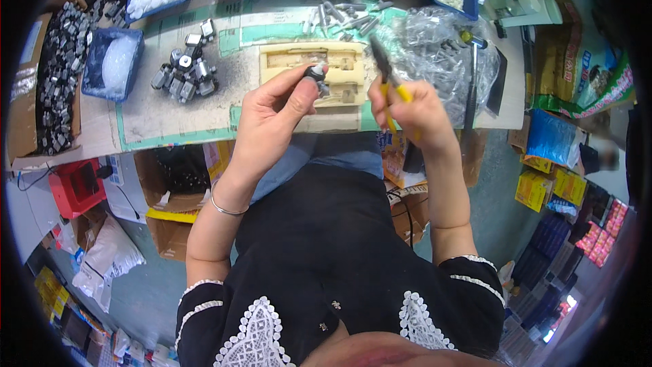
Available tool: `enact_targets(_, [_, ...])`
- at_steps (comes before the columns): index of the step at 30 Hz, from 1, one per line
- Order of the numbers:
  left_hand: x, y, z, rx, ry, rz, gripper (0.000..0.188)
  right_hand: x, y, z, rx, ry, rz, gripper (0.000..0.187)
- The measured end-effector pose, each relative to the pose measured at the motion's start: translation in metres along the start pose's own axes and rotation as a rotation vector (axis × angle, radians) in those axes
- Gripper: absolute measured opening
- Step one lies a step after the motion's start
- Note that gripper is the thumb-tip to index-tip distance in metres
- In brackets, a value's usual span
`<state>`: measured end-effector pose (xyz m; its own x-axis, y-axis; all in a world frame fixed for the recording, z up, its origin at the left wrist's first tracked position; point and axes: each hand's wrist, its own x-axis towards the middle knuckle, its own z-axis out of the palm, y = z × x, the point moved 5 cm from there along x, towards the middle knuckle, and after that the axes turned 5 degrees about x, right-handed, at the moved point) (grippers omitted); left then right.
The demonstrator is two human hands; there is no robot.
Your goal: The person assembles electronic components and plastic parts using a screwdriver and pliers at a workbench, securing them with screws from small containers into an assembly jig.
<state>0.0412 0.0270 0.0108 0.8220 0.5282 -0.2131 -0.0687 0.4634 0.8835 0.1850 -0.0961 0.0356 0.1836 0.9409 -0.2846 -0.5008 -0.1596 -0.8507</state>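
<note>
Over the workbench (153,119), left fingers (299,100) pinch a small part (316,73), right fingers (375,97) grip pliers (383,65).

Bare metal is glinting amid glossy plastic on a grit-speckled workbench (142,117).
Pliers (382,62) are pairing dark metal with smooth plastic-looking grips (403,93); clustered fittings (182,85) are gleaming like steel; a clear plastic bag (435,44) is shining in crinkles, while a slotted block (346,93) (seemingly resin) is looking matt.
</note>
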Motion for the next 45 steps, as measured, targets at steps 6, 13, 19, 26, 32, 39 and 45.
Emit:
enact_targets(6, [-0.014, 0.033, 0.013, 0.941, 0.219, 0.655, 0.023, -0.007, -0.001, 0.044, -0.681, -0.046, -0.186, 0.026])
enact_targets(13, [-0.015, 0.035, 0.01, 1.03, 0.205, 0.784, 0.023, -0.004, -0.002, 0.062, -1.106, 0.035, -0.302, 0.021])
enact_targets(19, [-0.031, 0.011, -0.021, 0.191, -0.289, -0.044, 0.023, -0.007, -0.002, 0.054, -1.059, -0.154, -0.417, 0.023])
enact_targets(26, [-0.076, -0.012, -0.126, 0.967, -0.573, -0.594, 0.024, -0.008, -0.018, -0.023, -1.474, 0.596, -0.08, 0.026])
enact_targets(32, [-0.14, -0.08, -0.253, 1.98, -0.111, -0.195, 0.034, 0.014, -0.051, -0.019, -1.879, 0.491, -0.067, 0.025])
enact_targets(39, [-0.078, 0.044, -0.113, 1.287, 0.028, -0.082, 0.038, 0.137, -0.146, -0.038, -1.586, 0.367, -0.681, 0.02])
enact_targets(45, [-0.011, 0.053, -0.102, 1.836, 0.418, 0.414, 0.051, 0.266, -0.166, -0.105, -1.766, 0.61, -0.47, 0.045])
